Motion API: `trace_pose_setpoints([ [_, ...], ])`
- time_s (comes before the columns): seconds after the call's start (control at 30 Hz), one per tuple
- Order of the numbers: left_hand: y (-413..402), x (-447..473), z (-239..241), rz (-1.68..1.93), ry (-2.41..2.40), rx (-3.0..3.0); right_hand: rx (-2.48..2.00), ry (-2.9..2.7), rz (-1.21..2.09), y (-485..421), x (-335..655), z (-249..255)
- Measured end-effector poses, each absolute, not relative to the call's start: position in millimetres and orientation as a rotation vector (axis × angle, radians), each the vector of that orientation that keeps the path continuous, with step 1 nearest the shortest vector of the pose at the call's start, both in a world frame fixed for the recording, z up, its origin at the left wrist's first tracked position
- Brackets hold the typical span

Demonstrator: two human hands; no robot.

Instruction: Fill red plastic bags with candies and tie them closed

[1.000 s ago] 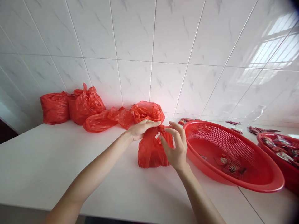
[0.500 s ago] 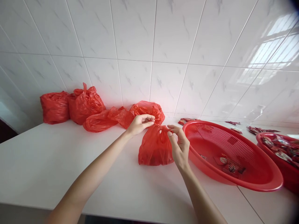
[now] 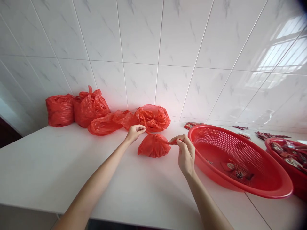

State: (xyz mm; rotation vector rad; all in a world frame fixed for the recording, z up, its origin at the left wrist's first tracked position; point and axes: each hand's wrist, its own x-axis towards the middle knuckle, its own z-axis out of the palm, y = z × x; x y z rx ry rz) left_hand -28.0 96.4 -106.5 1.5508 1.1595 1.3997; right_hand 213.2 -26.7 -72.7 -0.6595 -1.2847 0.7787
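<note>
The red bag [image 3: 153, 147] sits on the surface [image 3: 129, 195] left of the perforated basket [image 3: 226, 145], squat and wider across than tall, between the two hands: the left hand [image 3: 136, 133] pinches one handle end on the side away from the basket, the right hand [image 3: 186, 152] grips the other on the basket's side. The basket holds a few wrapped packets [image 3: 240, 174]; right of it, a basin [image 3: 298, 182], partly out of view, holds a heap.

Front red bag [image 3: 153, 148] lower and drawn tighter, left hand [image 3: 136, 132] and right hand [image 3: 185, 151] farther apart
</note>
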Motion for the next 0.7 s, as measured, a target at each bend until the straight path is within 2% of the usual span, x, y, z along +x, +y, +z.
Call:
trace_pose_setpoints([
  [0.17,98,-26,-96,1.466,1.191,1.587,-0.658,-1.312,0.829,-27,213,-71],
  [0.37,59,-8,-42,1.497,0.961,1.842,-0.613,-1.270,0.881,-22,216,-69],
  [0.53,17,27,-17,1.269,0.796,2.312,-0.577,-1.340,0.900,-23,216,-68],
  [0.7,13,48,-23,1.111,0.803,2.358,-0.544,-1.360,0.932,-26,215,-69],
])
